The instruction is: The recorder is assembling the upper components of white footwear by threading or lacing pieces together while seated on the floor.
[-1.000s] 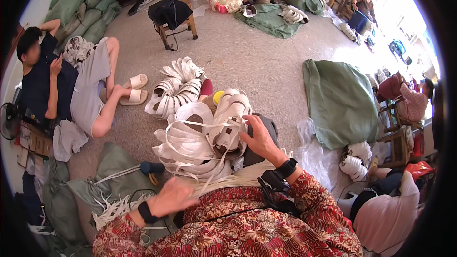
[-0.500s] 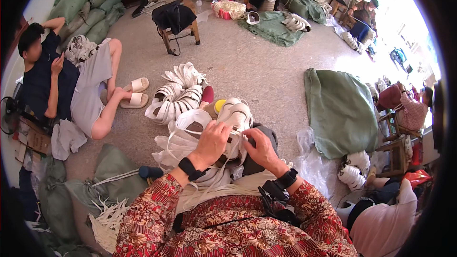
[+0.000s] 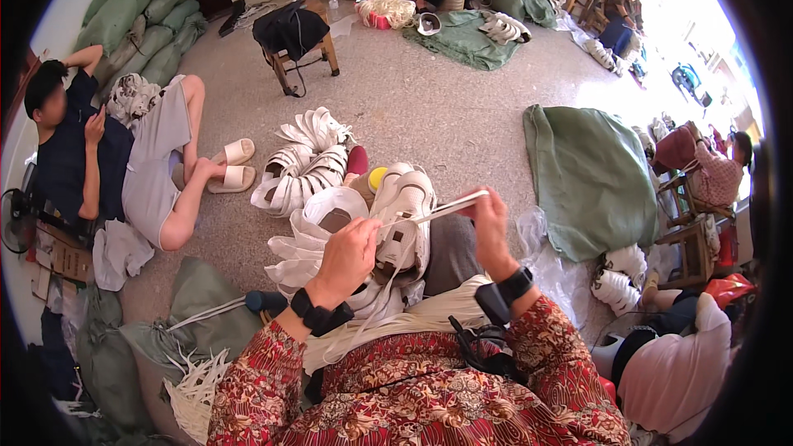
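In front of me lies a stack of white shoe uppers (image 3: 405, 194), with eyelets and dark openings toward me. A flat white shoelace (image 3: 450, 208) stretches across its top between my hands. My left hand (image 3: 345, 258) pinches the lace at the left side of the stack. My right hand (image 3: 491, 230) is raised to the right, clear of the shoes, with its fingers closed on the lace. Another lace end hangs down over the nearest upper. A bundle of loose white laces (image 3: 446, 304) lies across my lap. More white uppers (image 3: 293, 260) fan out beside my left hand.
Another row of white uppers (image 3: 310, 161) sits on the floor ahead. A green sack (image 3: 586, 182) is spread at the right, with clear plastic (image 3: 537, 235) beside it. A reclining person (image 3: 99, 140) is at the left; other seated people work farther off. A stool (image 3: 296, 45) stands ahead.
My right hand has moved right and up, away from the uppers, drawing the lace out taut. My left hand has shifted slightly left and down.
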Demonstrator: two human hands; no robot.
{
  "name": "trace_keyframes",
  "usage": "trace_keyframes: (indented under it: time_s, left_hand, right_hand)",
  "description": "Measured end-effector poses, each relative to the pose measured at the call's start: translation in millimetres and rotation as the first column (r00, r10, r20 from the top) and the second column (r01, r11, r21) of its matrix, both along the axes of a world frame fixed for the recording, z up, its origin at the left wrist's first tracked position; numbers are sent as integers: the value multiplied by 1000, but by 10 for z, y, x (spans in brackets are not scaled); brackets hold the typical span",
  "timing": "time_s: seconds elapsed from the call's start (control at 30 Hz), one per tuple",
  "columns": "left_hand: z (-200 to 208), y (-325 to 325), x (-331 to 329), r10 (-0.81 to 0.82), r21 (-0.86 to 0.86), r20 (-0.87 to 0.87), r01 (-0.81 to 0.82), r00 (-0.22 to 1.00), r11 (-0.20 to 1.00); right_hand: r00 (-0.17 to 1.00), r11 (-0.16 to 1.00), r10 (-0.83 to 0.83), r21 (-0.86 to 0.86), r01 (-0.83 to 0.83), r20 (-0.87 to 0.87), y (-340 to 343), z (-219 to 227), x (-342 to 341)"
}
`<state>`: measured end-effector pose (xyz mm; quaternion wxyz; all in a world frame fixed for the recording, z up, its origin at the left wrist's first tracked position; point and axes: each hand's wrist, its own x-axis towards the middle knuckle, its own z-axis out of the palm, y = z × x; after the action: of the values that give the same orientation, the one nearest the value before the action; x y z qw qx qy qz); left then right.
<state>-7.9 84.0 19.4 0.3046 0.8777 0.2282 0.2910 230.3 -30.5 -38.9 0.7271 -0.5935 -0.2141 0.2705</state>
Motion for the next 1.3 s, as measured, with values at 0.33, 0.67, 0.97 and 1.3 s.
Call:
trace_keyframes:
  time_s: [0.33,0.67,0.97,1.3]
  left_hand:
    - [-378,134,170,-6,-109,-72,-2,997,994]
    - [-348,381,393,29,-157,-104,-46,994,987]
    - [-396,395,413,19,-271,-101,-46,995,962]
    - [-448,343,446,-32,48,-200,43,979,998]
  right_hand:
    - [914,984,-165,0,178,-372,-859,-155,700]
    - [996,928,-94,-362,87,-1,-1019,-242,614]
    - [658,934,171,-333,129,733,-767,301,151]
    - [439,930,366,-301,-212,820,-208,376,-391]
